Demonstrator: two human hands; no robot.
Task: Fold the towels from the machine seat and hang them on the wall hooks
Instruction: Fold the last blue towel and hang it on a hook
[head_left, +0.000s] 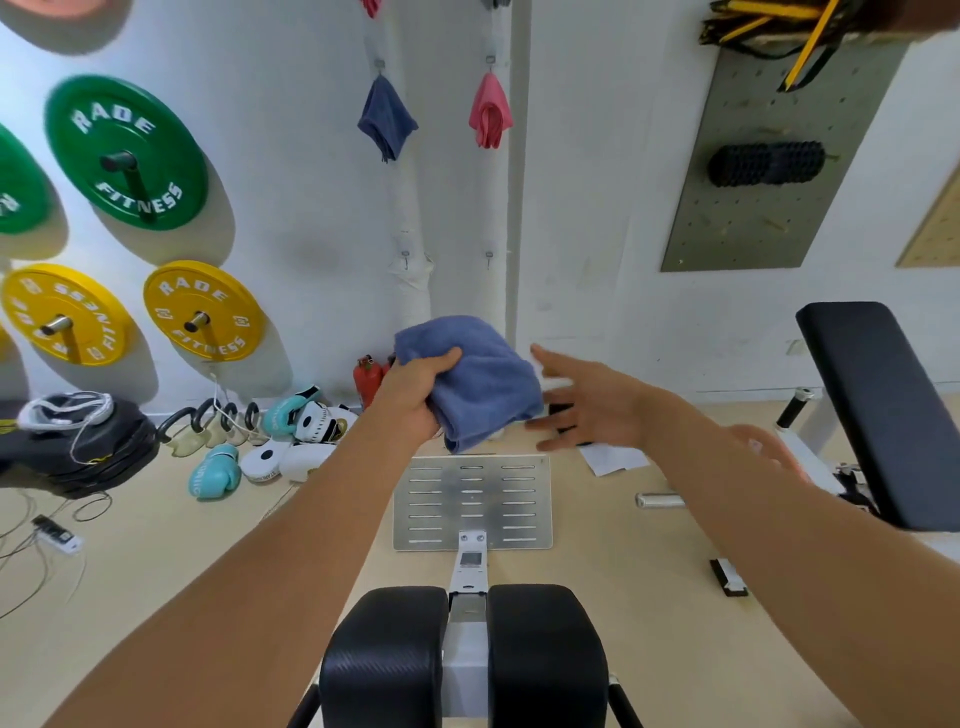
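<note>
So, we have the left hand (415, 395) curled round a folded blue towel (478, 379), thumb across its top, the bundle held in the air out toward the wall. The right hand (587, 400) is spread wide, fingers straight and holding nothing, just beside the towel's right edge; we cannot tell whether the fingertips touch the cloth.

Progress, as we judge it: two towels already hang on upper hooks above our fingers, a dark blue towel (387, 119) and a pink towel (491, 111), and a scrap of something pink shows at the very top edge. Two lower hooks are bare: the left hook (405, 258) above the left hand's thumb, the right hook (489, 258) above the gap between the hands. The held towel looks folded and wants hanging on one of them. We see no towel on the black seat pads (462, 654) below our forearms, so this may be the last one.

Room: white wall, green and yellow weight plates (124, 150) left of the left hand, boxing gloves (213, 470) on the pale floor beneath them. A metal footplate (535, 504) lies under the towel. A black bench (878, 410) and a grey pegboard (779, 156) sit beyond the right hand.
</note>
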